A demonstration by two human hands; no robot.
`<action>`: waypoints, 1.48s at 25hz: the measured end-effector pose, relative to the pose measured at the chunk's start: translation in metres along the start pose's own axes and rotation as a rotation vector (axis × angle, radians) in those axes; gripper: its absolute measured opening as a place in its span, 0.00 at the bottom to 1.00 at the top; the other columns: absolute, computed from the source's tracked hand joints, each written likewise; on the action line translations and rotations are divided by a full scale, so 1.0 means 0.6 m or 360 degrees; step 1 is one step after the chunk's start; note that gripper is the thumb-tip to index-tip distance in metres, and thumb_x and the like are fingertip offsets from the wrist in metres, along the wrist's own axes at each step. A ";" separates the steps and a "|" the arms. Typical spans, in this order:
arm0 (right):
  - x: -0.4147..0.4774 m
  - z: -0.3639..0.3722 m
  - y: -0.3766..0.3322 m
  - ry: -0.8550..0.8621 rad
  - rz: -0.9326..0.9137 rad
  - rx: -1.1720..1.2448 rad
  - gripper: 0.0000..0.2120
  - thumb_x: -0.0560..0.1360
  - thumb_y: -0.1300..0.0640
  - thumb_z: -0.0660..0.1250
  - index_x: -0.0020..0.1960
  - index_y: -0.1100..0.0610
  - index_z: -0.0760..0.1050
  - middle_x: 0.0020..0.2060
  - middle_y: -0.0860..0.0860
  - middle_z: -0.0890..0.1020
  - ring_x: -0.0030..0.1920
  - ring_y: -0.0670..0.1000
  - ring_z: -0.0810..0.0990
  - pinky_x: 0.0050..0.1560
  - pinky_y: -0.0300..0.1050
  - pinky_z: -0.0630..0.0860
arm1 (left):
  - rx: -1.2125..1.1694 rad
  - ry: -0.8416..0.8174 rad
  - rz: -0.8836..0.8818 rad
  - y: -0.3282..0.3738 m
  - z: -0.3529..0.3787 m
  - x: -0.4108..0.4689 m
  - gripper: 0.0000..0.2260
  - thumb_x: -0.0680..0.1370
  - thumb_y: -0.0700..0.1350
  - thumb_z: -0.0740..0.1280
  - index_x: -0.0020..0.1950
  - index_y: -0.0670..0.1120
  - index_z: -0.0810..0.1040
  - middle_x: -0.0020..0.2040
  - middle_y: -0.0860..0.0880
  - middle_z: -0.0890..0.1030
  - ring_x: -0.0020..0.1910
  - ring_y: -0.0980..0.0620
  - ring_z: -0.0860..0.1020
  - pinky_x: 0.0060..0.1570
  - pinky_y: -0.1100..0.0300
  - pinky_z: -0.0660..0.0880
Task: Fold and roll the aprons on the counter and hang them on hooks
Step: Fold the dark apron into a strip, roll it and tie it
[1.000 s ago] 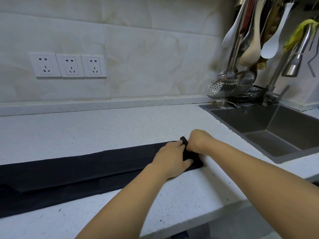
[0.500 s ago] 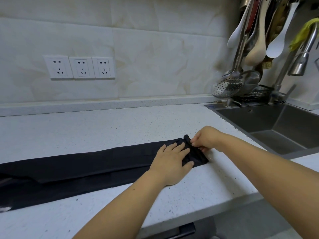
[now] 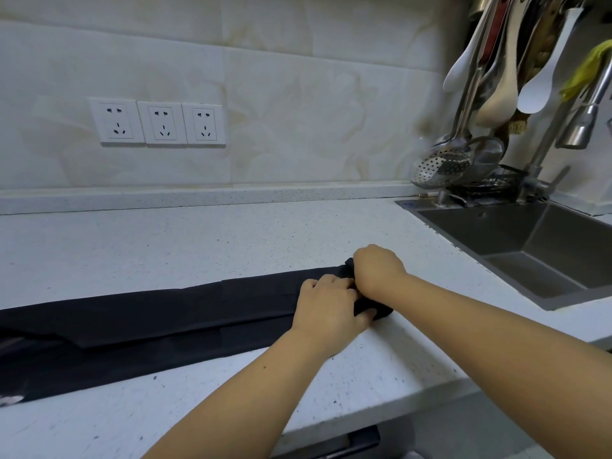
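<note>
A black apron [image 3: 149, 323], folded into a long narrow strip, lies across the white speckled counter [image 3: 198, 246] from the left edge of view to the middle. Its right end is turned up into a small roll. My left hand [image 3: 328, 309] grips the near part of that roll, fingers curled over the cloth. My right hand [image 3: 377, 270] grips the far part of the roll, knuckles up. The two hands touch each other. No hooks for the apron are in view.
A steel sink [image 3: 530, 246] is set into the counter at the right, with a faucet [image 3: 576, 127] above it. Hanging ladles and spatulas [image 3: 496, 87] crowd the upper right. Three wall sockets [image 3: 157, 122] sit on the tiled wall. The counter's front edge runs close below my forearms.
My left hand went from lying flat on the strip to curling round its end. My right hand closed over the same end, and the roll has grown a little.
</note>
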State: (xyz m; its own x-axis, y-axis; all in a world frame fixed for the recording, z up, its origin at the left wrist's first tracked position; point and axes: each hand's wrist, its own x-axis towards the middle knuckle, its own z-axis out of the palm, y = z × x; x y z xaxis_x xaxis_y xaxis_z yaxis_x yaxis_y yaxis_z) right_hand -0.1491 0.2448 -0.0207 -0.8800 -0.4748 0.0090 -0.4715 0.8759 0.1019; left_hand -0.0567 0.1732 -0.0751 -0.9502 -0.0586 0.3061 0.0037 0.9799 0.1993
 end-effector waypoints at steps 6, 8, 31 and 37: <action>0.013 -0.028 0.050 -0.0606 0.0366 0.1281 0.02 0.78 0.62 0.66 0.48 0.58 0.77 0.38 0.55 0.78 0.36 0.52 0.76 0.42 0.45 0.77 | -0.0125 -0.0086 0.0061 -0.006 -0.005 -0.011 0.21 0.81 0.57 0.57 0.72 0.53 0.72 0.72 0.51 0.70 0.70 0.49 0.66 0.71 0.53 0.60; 0.014 -0.020 0.045 -0.0624 0.0457 0.1242 0.03 0.76 0.61 0.68 0.44 0.60 0.75 0.38 0.55 0.80 0.36 0.52 0.78 0.38 0.44 0.77 | -0.0252 -0.0065 0.0032 -0.006 -0.008 -0.015 0.20 0.80 0.56 0.59 0.71 0.51 0.73 0.70 0.51 0.72 0.69 0.50 0.66 0.70 0.55 0.61; -0.050 0.003 -0.059 -0.0502 0.0259 0.1245 0.26 0.70 0.60 0.69 0.62 0.58 0.60 0.42 0.59 0.80 0.30 0.53 0.78 0.26 0.41 0.73 | -0.0547 0.0055 -0.0446 -0.014 -0.065 -0.114 0.09 0.75 0.47 0.65 0.39 0.51 0.66 0.37 0.56 0.71 0.42 0.55 0.70 0.74 0.48 0.57; -0.064 0.013 -0.010 -0.0359 0.0529 0.1460 0.27 0.67 0.64 0.70 0.63 0.63 0.64 0.39 0.61 0.80 0.25 0.54 0.76 0.23 0.38 0.71 | -0.0824 -0.0006 -0.0274 0.008 -0.048 -0.096 0.06 0.74 0.44 0.66 0.41 0.46 0.69 0.41 0.51 0.73 0.45 0.52 0.70 0.71 0.48 0.61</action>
State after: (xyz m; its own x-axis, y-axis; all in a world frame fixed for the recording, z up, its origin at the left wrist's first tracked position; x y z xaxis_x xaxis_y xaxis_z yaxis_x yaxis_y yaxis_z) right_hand -0.1126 0.2584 -0.0293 -0.9203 -0.2499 -0.3010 0.0231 0.7333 -0.6795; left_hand 0.0070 0.1758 -0.0650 -0.9518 -0.2083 0.2252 -0.0001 0.7344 0.6788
